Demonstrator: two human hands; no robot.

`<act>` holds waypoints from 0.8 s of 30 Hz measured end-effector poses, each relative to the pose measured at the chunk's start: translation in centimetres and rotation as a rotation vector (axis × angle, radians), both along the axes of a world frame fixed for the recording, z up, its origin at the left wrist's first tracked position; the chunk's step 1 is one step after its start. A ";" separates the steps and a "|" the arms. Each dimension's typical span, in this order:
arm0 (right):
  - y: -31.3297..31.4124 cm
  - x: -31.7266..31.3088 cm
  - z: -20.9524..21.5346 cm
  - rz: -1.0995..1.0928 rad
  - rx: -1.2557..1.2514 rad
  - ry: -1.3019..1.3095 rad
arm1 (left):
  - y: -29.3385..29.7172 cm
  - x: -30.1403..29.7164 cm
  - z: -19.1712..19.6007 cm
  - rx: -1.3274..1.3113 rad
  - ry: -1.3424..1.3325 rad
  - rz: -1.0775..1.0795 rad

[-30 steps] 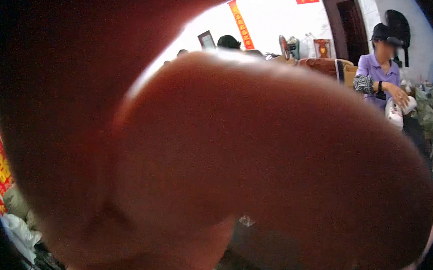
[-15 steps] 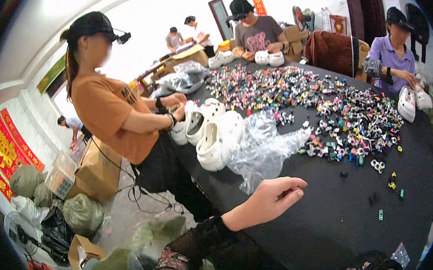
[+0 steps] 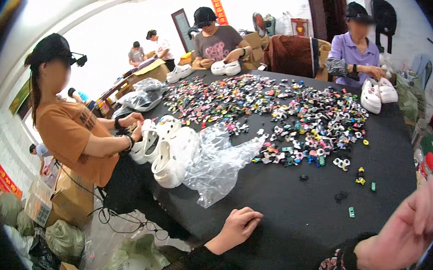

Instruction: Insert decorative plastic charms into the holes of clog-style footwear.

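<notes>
My left hand [image 3: 235, 230] is over the near part of the black table [image 3: 277, 204], its fingers curled in and nothing seen in them. At the right edge my right hand [image 3: 403, 231] is raised, its fingers stretched out and slightly blurred, holding nothing that I can see. A crumpled clear plastic bag [image 3: 219, 168] lies beyond my left hand, against a group of white clogs [image 3: 169, 168]. Several small loose charms lie between my hands and the big pile, among them a green one [image 3: 351, 212] and a black one [image 3: 340, 196].
A wide pile of colourful shoe charms [image 3: 303, 118] covers the table's far half. A person in an orange shirt [image 3: 78, 140] stands at left by the clogs. Across the table, two others handle white clogs [image 3: 226, 68]. A red-capped container [image 3: 429, 162] is beyond my right hand.
My view has swung right, shifting the scene leftward. My right hand has risen into full view from the lower right corner. My left hand's fingers have curled in more.
</notes>
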State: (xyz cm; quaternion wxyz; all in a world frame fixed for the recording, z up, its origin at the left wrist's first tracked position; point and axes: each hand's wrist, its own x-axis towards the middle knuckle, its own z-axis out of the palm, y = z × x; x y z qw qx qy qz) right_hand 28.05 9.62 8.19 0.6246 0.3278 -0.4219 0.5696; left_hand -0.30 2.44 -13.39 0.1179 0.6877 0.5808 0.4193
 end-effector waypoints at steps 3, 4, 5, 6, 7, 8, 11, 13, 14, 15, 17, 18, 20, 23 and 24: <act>-1.1 -1.9 -0.4 -0.098 -0.224 0.120 | -0.5 0.2 0.5 -0.135 -0.004 0.079; -1.2 -1.9 -0.3 -0.102 -0.274 0.140 | -0.5 0.1 0.6 -0.133 -0.010 0.066; -1.3 -2.3 0.1 -0.115 -0.257 0.099 | -0.5 0.1 0.7 -0.122 0.001 0.066; -1.4 -2.7 0.6 -0.128 -0.240 0.058 | -0.5 0.2 0.8 -0.112 0.013 0.065; -1.5 -2.7 0.6 -0.141 -0.256 0.053 | -0.6 0.5 0.9 -0.111 0.007 0.048; -1.4 -2.9 0.7 -0.170 -0.229 0.058 | -0.4 0.6 0.9 -0.090 0.020 0.043; 0.0 -4.9 1.3 -0.169 -0.239 -0.004 | 0.2 0.4 0.2 -0.043 0.044 0.041; 0.6 -5.3 1.6 -0.115 -0.199 -0.050 | 0.4 0.7 0.4 -0.044 0.061 0.018; 1.1 -5.9 1.3 -0.093 -0.154 -0.101 | 0.2 0.4 0.3 -0.047 0.081 0.047; 1.3 -6.2 0.8 -0.110 -0.137 -0.169 | 0.0 0.2 0.2 -0.050 0.076 0.054; 1.0 -6.5 0.2 -0.150 -0.127 -0.308 | -0.3 -0.2 0.0 -0.045 0.068 0.051; 0.6 -6.4 -0.4 -0.161 -0.129 -0.313 | -0.3 -0.2 0.0 -0.037 0.067 0.055; -0.8 -5.9 -2.1 -0.179 -0.256 -0.440 | 0.1 -0.4 -0.4 -0.004 0.053 0.019; -2.6 -4.3 -5.0 -0.195 -0.298 -0.676 | 0.0 -1.0 0.3 -0.040 0.163 -0.062; -3.1 -3.6 -6.1 -0.221 -0.291 -0.826 | 0.0 -1.3 0.5 -0.038 0.153 -0.058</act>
